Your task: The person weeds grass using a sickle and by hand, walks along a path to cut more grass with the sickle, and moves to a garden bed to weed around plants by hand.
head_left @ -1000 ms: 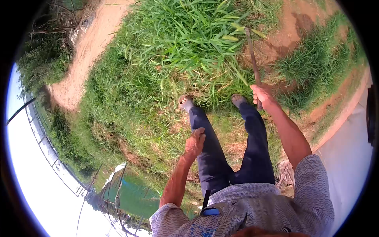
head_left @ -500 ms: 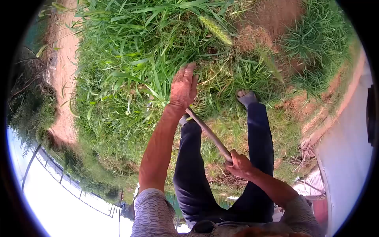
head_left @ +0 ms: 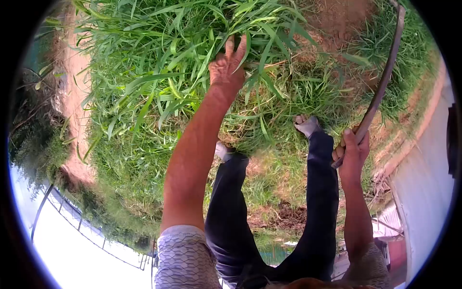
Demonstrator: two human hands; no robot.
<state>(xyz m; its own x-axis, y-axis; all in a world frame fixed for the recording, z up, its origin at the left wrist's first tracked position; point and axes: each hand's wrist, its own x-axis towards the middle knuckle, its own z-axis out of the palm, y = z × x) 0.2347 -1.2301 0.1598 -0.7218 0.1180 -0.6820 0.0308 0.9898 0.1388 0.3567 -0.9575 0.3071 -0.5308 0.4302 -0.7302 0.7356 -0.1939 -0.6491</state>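
My left hand (head_left: 227, 67) reaches into a dense clump of tall green grass (head_left: 192, 45). Two of its fingers stretch out, spread apart, and blades cover the fingertips. Off to the right, my right hand (head_left: 352, 151) is wrapped round the lower end of a long, slightly curved wooden tool handle (head_left: 385, 77). The handle slants up to the top right, where its far end runs to the edge of the view; no working head can be made out.
My feet, one at the right (head_left: 308, 126), stand in shorter grass with cut or dry stalks about. Bare reddish soil (head_left: 339, 21) shows at the top. A dirt path (head_left: 77, 96) runs along the left, and a pale wall or sheet (head_left: 423, 178) borders the right.
My left hand has moved forward, deeper into the grass, and its fingers have spread. My right hand has swung out to the right, turning the handle from between my legs to point up and right.
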